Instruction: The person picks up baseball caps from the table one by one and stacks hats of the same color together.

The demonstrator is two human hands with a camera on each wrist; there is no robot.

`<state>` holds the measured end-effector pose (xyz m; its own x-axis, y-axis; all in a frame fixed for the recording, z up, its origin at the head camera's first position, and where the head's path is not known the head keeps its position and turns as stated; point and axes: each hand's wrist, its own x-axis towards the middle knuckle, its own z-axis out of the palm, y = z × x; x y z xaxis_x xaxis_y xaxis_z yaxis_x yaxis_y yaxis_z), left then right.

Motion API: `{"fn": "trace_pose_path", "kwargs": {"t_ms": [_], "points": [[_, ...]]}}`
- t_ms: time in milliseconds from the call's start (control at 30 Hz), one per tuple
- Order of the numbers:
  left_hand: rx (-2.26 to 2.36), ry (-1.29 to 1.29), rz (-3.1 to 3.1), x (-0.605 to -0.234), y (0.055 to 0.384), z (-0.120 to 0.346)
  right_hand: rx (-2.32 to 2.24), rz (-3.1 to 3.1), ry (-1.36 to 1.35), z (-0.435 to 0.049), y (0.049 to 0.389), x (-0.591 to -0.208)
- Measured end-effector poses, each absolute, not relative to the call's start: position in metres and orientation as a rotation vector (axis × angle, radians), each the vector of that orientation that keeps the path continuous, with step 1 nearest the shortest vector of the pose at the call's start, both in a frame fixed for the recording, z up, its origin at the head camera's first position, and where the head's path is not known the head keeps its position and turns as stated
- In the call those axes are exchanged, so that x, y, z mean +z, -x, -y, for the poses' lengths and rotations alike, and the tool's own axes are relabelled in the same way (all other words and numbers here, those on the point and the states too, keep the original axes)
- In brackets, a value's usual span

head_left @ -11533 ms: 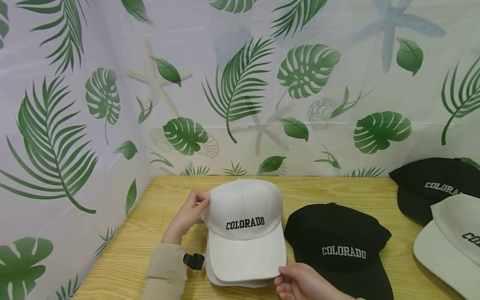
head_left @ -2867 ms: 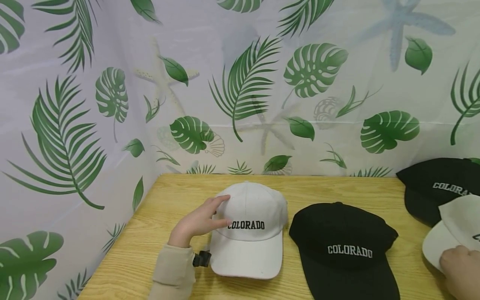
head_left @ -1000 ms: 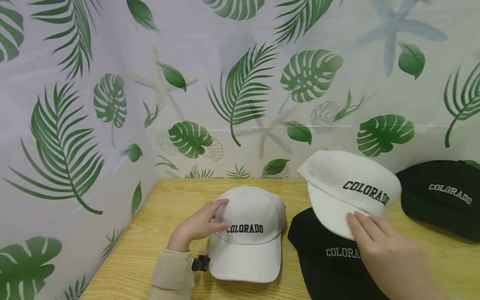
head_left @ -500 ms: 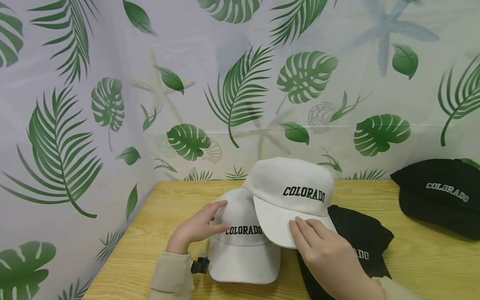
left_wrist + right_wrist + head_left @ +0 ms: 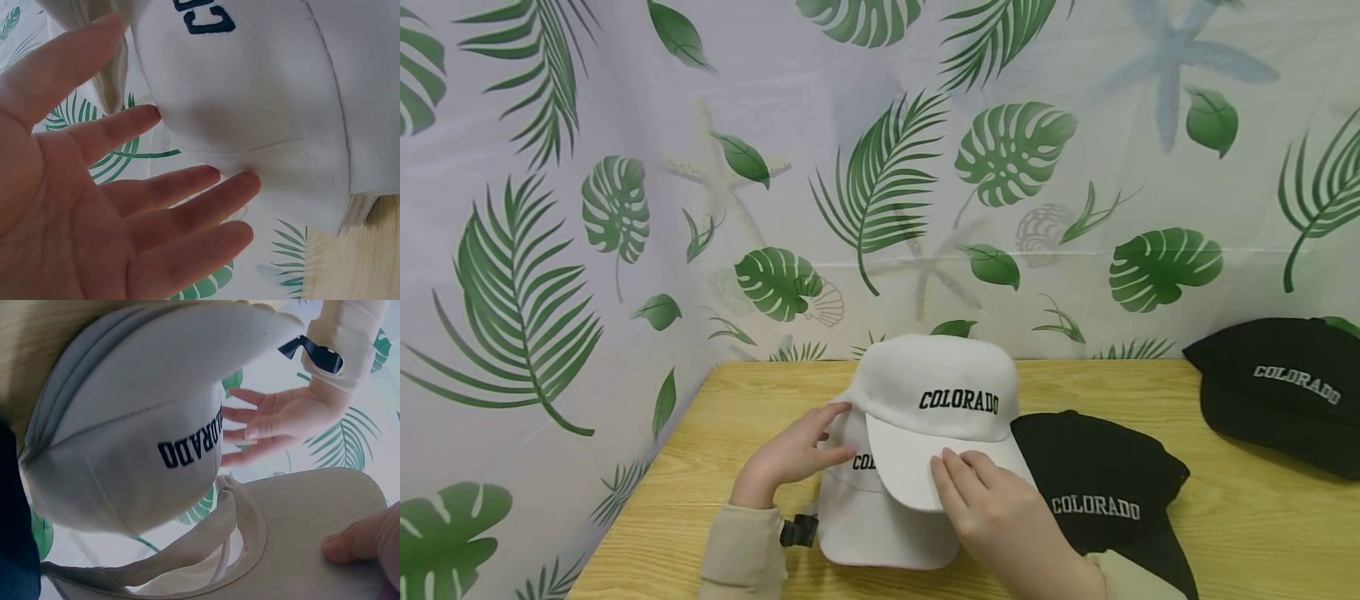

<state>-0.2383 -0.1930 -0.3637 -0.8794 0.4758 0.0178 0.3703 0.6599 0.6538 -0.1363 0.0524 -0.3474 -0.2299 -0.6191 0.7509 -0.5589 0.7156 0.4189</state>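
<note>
My right hand (image 5: pixel 1000 508) pinches the brim of a white baseball cap (image 5: pixel 940 375) lettered COLORADO; its thumb (image 5: pixel 359 540) lies on the brim's underside in the right wrist view. That cap is held above other white caps (image 5: pixel 887 533), covering much of the top one. Layered brims (image 5: pixel 81 381) in the right wrist view show that the lower caps are stacked. On the stack's left side is my left hand (image 5: pixel 790 454), thumb and fingers spread and extended. In the left wrist view its fingertips (image 5: pixel 147 115) touch or nearly touch the crown (image 5: pixel 237 94).
A black COLORADO cap (image 5: pixel 1097 462) lies right of the stack, partly behind my right forearm. Another black cap (image 5: pixel 1285 400) sits at the far right. The wooden table (image 5: pixel 685 500) meets a leaf-patterned cloth (image 5: pixel 880 192) at the back and left.
My right hand has taken the white cap from the far right and carried it left over the stack. My left hand, earlier gripping the stack's side, now stays there with extended fingers.
</note>
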Motion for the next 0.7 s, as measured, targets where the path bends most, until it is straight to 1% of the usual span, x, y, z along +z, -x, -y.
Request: {"fn": "trace_pose_path", "kwargs": {"t_ms": [167,433,700], "points": [[1.069,-0.661,-2.74,-0.363,0.239,0.196,-0.081,1.85,-0.922,-0.04,0.14,-0.353],[1.127,-0.348,-2.9,-0.361,0.243,0.201,-0.053,1.888,-0.977,-0.023,0.146,-0.367],[1.2,-0.355,-2.839,-0.371,0.255,0.207,-0.031,1.937,-0.987,-0.008,0.149,-0.376]]}}
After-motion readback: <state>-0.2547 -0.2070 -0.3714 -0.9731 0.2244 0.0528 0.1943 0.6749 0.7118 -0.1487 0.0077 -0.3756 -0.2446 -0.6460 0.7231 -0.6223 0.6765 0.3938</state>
